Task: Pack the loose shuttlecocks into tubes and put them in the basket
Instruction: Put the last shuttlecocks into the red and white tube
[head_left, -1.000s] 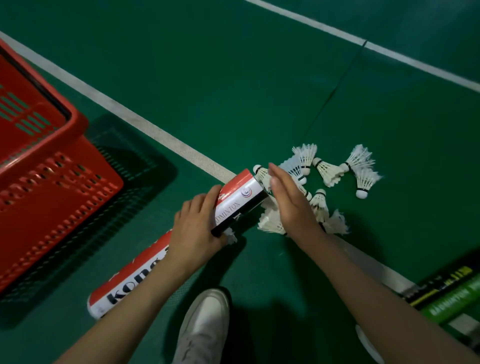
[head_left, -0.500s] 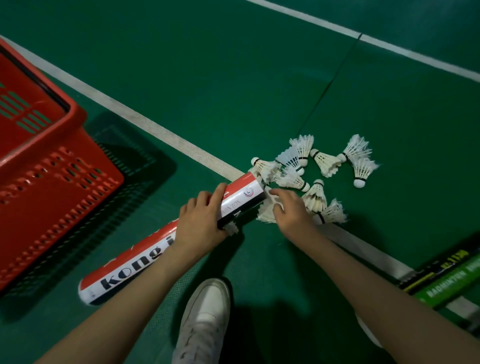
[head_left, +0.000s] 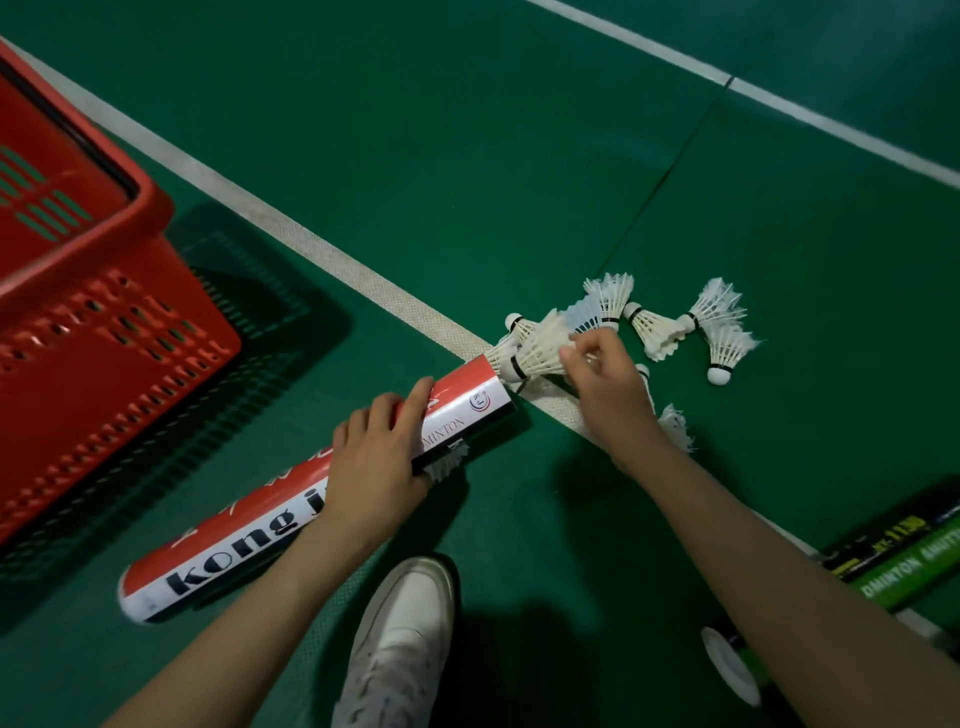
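A long red and white shuttlecock tube (head_left: 244, 535) lies slanted on the green court floor. My left hand (head_left: 382, 460) grips it near its open upper end, and a loose shuttlecock (head_left: 448, 460) lies under that end. My right hand (head_left: 605, 384) pinches a white feather shuttlecock (head_left: 540, 348) by its skirt, cork end at the tube's mouth. Several more loose shuttlecocks (head_left: 722, 338) lie scattered on the floor just beyond and right of my right hand. The red plastic basket (head_left: 104, 312) stands at the far left.
A green and black tube (head_left: 904, 561) lies at the right edge, with a white cap (head_left: 730, 662) near it. My white shoe (head_left: 402, 639) is at the bottom centre. White court lines (head_left: 291, 228) cross the floor.
My right hand picked a shuttlecock off the pile and brought it up to the tube's open end. My left hand kept its grip on the tube.
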